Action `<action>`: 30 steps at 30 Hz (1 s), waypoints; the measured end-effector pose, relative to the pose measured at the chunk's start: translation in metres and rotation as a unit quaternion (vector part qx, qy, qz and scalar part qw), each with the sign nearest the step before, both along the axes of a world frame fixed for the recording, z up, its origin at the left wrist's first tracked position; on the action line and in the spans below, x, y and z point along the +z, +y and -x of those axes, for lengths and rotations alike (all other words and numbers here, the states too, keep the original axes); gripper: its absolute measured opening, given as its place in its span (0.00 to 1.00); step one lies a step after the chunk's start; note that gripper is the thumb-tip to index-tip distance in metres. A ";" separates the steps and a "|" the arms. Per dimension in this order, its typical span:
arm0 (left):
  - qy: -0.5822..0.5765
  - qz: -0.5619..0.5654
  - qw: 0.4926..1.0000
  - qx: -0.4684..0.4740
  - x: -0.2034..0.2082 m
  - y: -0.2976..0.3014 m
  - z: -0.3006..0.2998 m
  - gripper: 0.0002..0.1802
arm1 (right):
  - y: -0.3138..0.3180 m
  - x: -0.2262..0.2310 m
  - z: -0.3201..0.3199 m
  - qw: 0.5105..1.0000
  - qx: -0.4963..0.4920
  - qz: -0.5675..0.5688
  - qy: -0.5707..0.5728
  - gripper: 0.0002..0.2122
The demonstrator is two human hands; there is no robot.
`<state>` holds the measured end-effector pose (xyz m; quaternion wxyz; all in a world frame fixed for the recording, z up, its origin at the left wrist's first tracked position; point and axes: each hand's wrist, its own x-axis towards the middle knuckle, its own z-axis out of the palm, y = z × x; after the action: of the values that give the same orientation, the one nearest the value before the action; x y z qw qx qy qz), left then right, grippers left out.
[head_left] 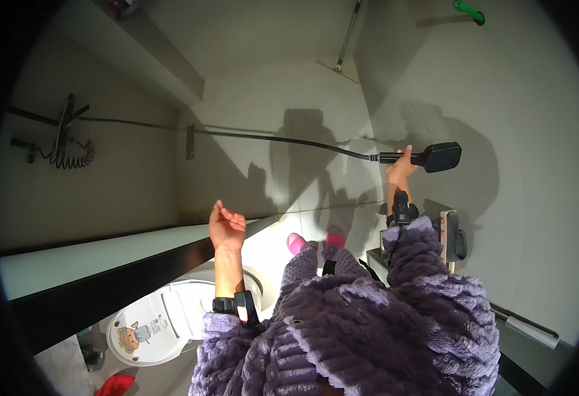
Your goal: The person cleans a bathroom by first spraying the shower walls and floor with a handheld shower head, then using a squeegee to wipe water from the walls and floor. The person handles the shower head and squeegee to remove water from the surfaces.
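My right hand (401,168) is wrapped round the handle of a black handheld shower head (442,157), out to the right at arm's length. Fine streaks of water spray from its far side toward the wall. A dark shower hose (289,139) runs from the handle leftward across the view. Held up near the glass edge, my left hand (227,228) is empty, its palm turned up and its fingers loosely curled and partly apart.
At left, the hose meets black wall fittings (65,132) with a coiled cord. A glass panel with a dark rail (124,284) and a toilet (148,323) lie lower left. A squeegee (339,66) leans far back; a green handle (469,12) sits upper right, a rack (449,241) right.
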<state>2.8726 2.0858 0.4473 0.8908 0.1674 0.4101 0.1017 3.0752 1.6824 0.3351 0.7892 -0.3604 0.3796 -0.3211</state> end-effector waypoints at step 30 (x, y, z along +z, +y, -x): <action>0.014 -0.021 1.000 -0.007 -0.001 0.000 0.004 0.07 | -0.021 -0.078 0.091 0.971 0.002 0.023 0.239 0.11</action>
<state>2.8682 2.0862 0.4459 0.8821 0.1908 0.4186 0.1017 2.9843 1.6614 0.2568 0.6678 -0.4454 0.5491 -0.2327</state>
